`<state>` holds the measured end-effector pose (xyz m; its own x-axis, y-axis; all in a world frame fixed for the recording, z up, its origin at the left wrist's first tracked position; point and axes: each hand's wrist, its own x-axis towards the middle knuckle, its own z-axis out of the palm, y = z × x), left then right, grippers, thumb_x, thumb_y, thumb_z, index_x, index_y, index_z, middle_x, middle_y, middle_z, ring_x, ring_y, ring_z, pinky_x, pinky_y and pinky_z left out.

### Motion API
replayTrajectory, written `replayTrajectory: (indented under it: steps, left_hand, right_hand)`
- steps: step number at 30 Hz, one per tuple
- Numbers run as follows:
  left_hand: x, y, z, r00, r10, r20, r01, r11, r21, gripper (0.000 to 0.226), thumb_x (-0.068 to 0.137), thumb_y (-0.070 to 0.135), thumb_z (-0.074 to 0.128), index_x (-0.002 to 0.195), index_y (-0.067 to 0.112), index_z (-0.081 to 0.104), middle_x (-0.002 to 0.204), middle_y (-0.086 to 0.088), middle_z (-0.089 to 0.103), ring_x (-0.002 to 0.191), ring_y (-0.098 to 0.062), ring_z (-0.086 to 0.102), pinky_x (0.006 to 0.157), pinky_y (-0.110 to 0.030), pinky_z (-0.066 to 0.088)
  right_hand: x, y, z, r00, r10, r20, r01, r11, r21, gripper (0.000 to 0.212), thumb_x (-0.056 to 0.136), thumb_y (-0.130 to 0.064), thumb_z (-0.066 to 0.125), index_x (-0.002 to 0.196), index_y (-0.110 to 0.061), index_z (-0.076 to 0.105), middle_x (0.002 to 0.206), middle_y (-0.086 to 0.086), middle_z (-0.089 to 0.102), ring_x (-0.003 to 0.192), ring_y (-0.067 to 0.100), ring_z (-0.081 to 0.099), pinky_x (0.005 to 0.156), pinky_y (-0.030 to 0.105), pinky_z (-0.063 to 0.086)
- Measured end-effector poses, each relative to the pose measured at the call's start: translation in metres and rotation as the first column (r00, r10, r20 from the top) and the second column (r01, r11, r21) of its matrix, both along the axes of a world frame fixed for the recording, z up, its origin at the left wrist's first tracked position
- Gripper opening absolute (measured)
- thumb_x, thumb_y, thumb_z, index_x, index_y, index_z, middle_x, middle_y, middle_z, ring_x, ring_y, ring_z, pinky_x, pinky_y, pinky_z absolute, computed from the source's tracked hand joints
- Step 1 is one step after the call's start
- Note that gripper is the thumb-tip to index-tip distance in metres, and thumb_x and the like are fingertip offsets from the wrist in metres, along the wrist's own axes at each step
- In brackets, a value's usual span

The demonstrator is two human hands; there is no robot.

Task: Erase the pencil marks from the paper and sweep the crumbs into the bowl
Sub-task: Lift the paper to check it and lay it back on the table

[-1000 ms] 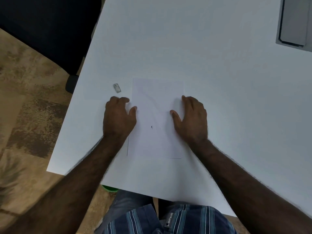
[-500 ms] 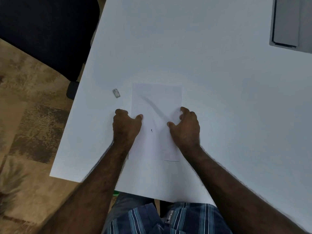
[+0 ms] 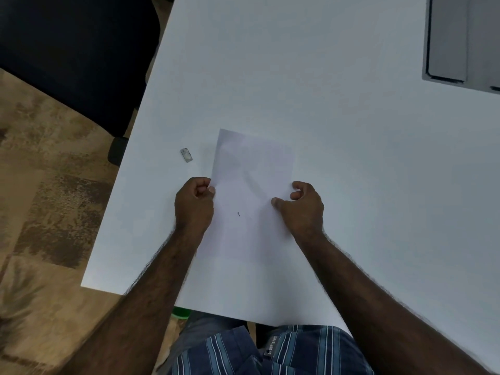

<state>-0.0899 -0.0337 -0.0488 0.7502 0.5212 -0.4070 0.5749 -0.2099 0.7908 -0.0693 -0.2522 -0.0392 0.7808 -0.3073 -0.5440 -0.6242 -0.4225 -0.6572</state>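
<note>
Both hands have curled in from lying flat a second ago, and the paper [image 3: 253, 190] is now coming up off the table [image 3: 351, 158], its far end lifted and casting a shadow. The left hand [image 3: 193, 204] pinches the sheet's left edge, fingers folded tight into the palm; the right hand [image 3: 303, 207] grips the right edge, thumb on top, fingers curled under. One small dark speck [image 3: 238, 214] sits mid-sheet, a crumb or leftover mark, hard to tell. The eraser [image 3: 186, 155] lies apart, up and left of the sheet, untouched. So the rubbing looks finished and this reads as the crumb-clearing step: lift the sheet and tip it. Only a green rim [image 3: 181, 313] peeks out below the near table edge; that may be the bowl, but I can't tell. The next move calls for keeping the sheet troughed and level while carrying it, then tilting gently over the bowl.
</note>
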Motion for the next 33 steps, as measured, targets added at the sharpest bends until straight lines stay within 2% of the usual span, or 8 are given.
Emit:
replayTrajectory:
  steps: [4,9,12,15,19,24,29,33]
  left_hand:
    - [-0.004,0.003,0.006,0.996,0.027,0.081,-0.02,0.996,-0.084,0.024,0.101,0.008,0.067,0.101,0.032,0.067,0.094,0.013,0.072,0.078,0.011,0.065,0.076,-0.009,0.049]
    - [-0.004,0.004,0.016,0.988,0.065,0.142,-0.044,0.988,-0.147,0.022,0.103,0.01,0.065,0.104,0.032,0.069,0.102,0.008,0.076,0.09,-0.002,0.07,0.082,-0.017,0.053]
    - [-0.003,0.007,0.024,0.981,0.074,0.181,-0.044,0.985,-0.165,0.017,0.103,0.011,0.065,0.11,0.026,0.069,0.103,0.006,0.076,0.092,-0.007,0.071,0.085,-0.022,0.055]
    - [-0.004,0.008,0.037,0.968,0.089,0.236,-0.038,0.976,-0.215,0.022,0.101,0.007,0.066,0.106,0.029,0.069,0.101,0.005,0.076,0.092,-0.008,0.071,0.085,-0.023,0.057]
    - [-0.006,0.007,0.057,0.946,0.121,0.302,-0.032,0.959,-0.283,0.024,0.1,0.001,0.066,0.106,0.024,0.069,0.098,0.008,0.076,0.089,-0.004,0.071,0.081,-0.019,0.056]
    - [-0.009,0.005,0.076,0.911,0.133,0.389,-0.007,0.952,-0.307,0.023,0.1,-0.002,0.066,0.106,0.02,0.068,0.098,0.009,0.077,0.091,-0.005,0.072,0.082,-0.019,0.056]
    - [-0.013,0.002,0.082,0.89,0.123,0.438,0.012,0.956,-0.292,0.028,0.099,-0.005,0.065,0.115,0.018,0.065,0.106,0.007,0.078,0.099,-0.008,0.075,0.086,-0.021,0.057]
    - [-0.017,-0.002,0.078,0.901,0.128,0.415,0.01,0.949,-0.315,0.034,0.099,-0.009,0.063,0.123,0.014,0.064,0.116,0.01,0.079,0.111,-0.011,0.075,0.089,-0.021,0.058]
  right_hand:
    - [-0.002,0.001,0.006,1.0,-0.013,-0.012,0.014,0.998,0.057,0.063,0.083,-0.033,0.091,0.138,-0.02,0.065,0.124,-0.003,0.069,0.115,0.017,0.067,0.104,0.037,0.057]
    - [0.0,-0.001,0.017,0.999,-0.051,-0.016,0.053,0.931,0.361,0.026,0.086,-0.011,0.089,0.109,-0.013,0.077,0.088,-0.012,0.081,0.082,0.011,0.078,0.08,0.032,0.064]
    - [0.0,-0.003,0.032,0.996,-0.085,0.041,0.059,0.904,0.424,0.024,0.09,-0.005,0.085,0.112,-0.011,0.077,0.096,-0.002,0.083,0.084,0.015,0.08,0.073,0.028,0.063]
    - [-0.001,-0.005,0.051,0.987,-0.08,0.141,0.014,0.909,0.417,0.02,0.093,-0.003,0.082,0.111,-0.01,0.076,0.097,-0.001,0.083,0.079,0.008,0.077,0.066,0.018,0.057]
    - [-0.003,-0.007,0.073,0.964,-0.039,0.261,-0.06,0.931,0.361,0.018,0.094,-0.006,0.081,0.108,-0.016,0.077,0.098,-0.006,0.083,0.085,0.011,0.078,0.075,0.021,0.062]
    - [-0.01,-0.009,0.096,0.926,0.002,0.378,-0.114,0.955,0.273,0.015,0.095,-0.012,0.082,0.107,-0.021,0.078,0.099,-0.012,0.081,0.09,0.009,0.077,0.077,0.016,0.059]
    - [-0.015,-0.01,0.095,0.913,0.056,0.404,-0.157,0.963,0.221,0.014,0.097,-0.016,0.08,0.106,-0.025,0.076,0.102,-0.013,0.08,0.092,0.02,0.076,0.078,0.024,0.06]
    - [-0.019,-0.01,0.091,0.907,0.09,0.411,-0.182,0.965,0.189,0.014,0.098,-0.016,0.078,0.108,-0.026,0.077,0.102,-0.015,0.08,0.093,0.012,0.075,0.078,0.013,0.055]
